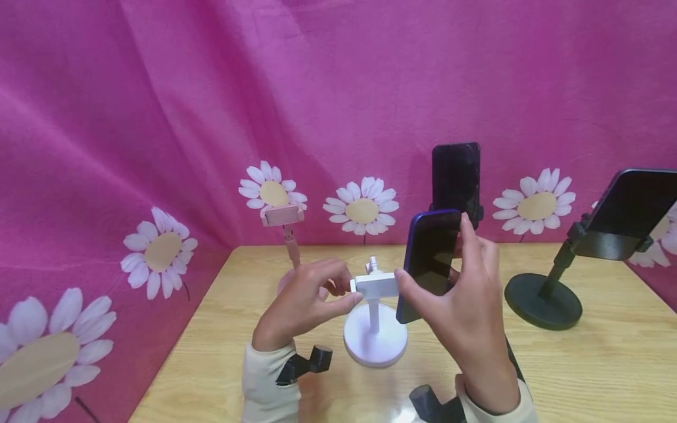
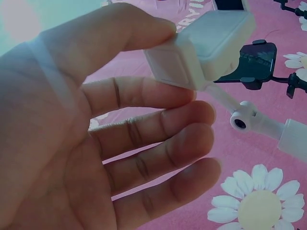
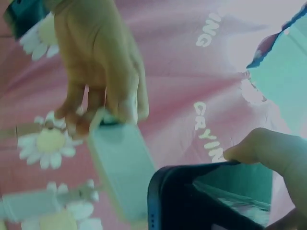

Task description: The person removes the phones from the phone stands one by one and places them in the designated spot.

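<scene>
Pinch grips, both hands. Head view: left hand (image 1: 304, 302) is pinching the left end of a white clamp (image 1: 376, 286) atop a white stand (image 1: 374, 318), lower centre of the frame; right hand (image 1: 473, 311) is gripping a blue-edged phone (image 1: 429, 255) by its sides, right of centre, just beside the clamp. Left wrist view: thumb and forefinger are pinching the clamp's end piece, upper centre. Right wrist view: the phone is occupying lower right of centre, the clamp lower left of centre. Handling, as judged: the phone is probably proving rigid, slick and fragile, favouring its long edges; the clamp is seeming light and stiff, favouring its end.
</scene>
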`<act>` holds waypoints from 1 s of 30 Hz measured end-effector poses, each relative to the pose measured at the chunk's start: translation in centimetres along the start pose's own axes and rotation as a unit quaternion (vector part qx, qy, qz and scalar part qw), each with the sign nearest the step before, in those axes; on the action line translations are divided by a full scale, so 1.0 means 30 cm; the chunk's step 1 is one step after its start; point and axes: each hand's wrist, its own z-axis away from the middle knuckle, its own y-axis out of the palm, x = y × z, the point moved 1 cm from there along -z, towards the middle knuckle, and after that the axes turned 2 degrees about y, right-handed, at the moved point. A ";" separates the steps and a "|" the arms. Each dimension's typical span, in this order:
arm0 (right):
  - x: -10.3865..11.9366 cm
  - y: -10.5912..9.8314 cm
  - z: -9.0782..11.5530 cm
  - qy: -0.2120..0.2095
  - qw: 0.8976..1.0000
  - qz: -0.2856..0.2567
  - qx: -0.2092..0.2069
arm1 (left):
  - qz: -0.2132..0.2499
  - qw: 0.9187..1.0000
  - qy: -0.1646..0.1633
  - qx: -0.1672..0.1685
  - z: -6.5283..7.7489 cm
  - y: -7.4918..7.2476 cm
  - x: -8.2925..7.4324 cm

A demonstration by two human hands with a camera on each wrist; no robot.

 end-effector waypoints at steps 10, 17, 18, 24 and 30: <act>-0.109 -0.007 -0.018 0.010 0.990 0.136 0.026 | -0.004 1.000 -0.002 -0.009 0.009 -0.002 0.011; -0.200 -0.001 -0.015 0.049 0.974 0.200 0.096 | -0.003 1.000 -0.005 -0.007 0.010 -0.002 0.011; -0.216 0.004 -0.015 0.054 0.971 0.206 0.108 | -0.002 1.000 -0.005 -0.007 0.009 -0.003 0.010; -0.321 0.050 -0.006 0.068 0.953 0.237 0.176 | -0.013 1.000 -0.002 -0.006 0.001 -0.003 0.010; -0.411 0.109 0.033 0.083 0.929 0.272 0.236 | -0.013 1.000 -0.004 -0.006 0.000 0.000 0.009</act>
